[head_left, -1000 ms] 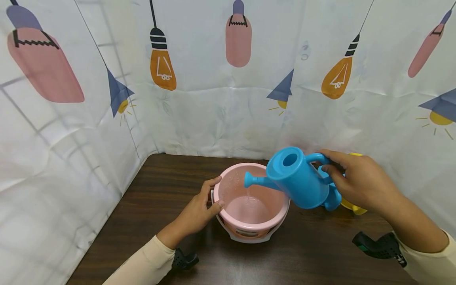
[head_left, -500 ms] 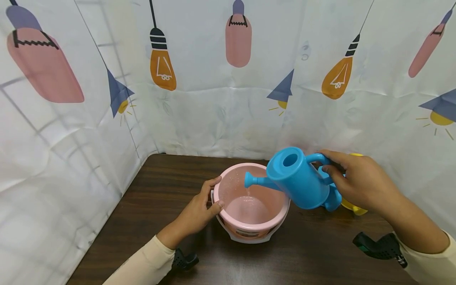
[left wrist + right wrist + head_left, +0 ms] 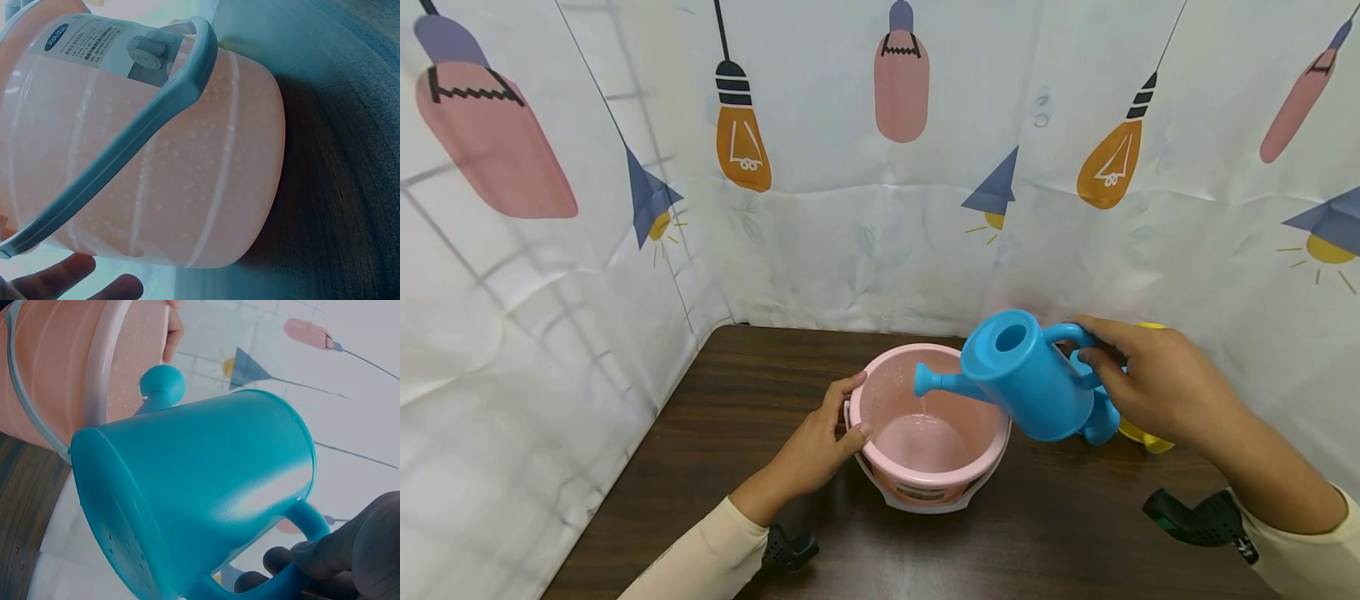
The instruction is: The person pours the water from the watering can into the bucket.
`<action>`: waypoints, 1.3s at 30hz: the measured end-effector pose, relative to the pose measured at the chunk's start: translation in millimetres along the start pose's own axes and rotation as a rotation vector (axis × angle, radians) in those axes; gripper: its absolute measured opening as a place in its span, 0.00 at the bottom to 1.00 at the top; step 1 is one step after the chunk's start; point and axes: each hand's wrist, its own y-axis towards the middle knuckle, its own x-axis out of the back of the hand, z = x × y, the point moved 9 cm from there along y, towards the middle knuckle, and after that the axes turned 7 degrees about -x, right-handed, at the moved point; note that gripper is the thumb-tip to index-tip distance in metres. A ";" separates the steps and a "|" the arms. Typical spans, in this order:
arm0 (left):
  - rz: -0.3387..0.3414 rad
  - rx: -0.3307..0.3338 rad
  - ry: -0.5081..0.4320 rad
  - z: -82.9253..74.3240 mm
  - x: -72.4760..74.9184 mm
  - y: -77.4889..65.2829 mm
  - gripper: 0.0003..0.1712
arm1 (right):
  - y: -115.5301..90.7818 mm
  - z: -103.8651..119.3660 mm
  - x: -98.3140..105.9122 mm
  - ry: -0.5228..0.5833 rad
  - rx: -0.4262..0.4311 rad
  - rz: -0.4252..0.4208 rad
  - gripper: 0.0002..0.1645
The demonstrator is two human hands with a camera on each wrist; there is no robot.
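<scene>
A pink bucket (image 3: 925,477) with a pale handle stands on the table, some water in its bottom. My left hand (image 3: 811,446) holds it at the left rim, thumb and index fingertip at the edge; in the left wrist view two fingers (image 3: 59,275) show beside the bucket wall (image 3: 156,181). My right hand (image 3: 1157,375) grips the handle of a blue watering can (image 3: 1033,383), tilted left. Its spout is over the bucket opening, and a thin stream of water falls from it. The right wrist view shows thumb and fingers curled round the can's handle (image 3: 306,522).
Partly hidden behind the watering can and right hand are another blue object (image 3: 1102,419) and a yellow one (image 3: 1152,442). The dark wooden table (image 3: 737,400) meets a white printed curtain (image 3: 850,242) at the back and left.
Water keeps falling in a thin stream, and the ripples in the bucket shift. Both hands, the watering can and the bucket stay in nearly the same place.
</scene>
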 end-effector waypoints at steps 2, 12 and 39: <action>-0.001 -0.001 0.001 -0.1 0.0 0.0 0.39 | 0.0 0.7 0.6 -0.001 0.002 -0.001 0.23; -0.003 0.000 0.007 1.2 -0.1 0.3 0.39 | -0.5 1.5 1.5 -0.003 0.010 -0.005 0.24; -0.003 -0.004 0.013 2.1 -0.6 -0.5 0.39 | -0.2 4.2 3.3 -0.013 0.016 -0.017 0.23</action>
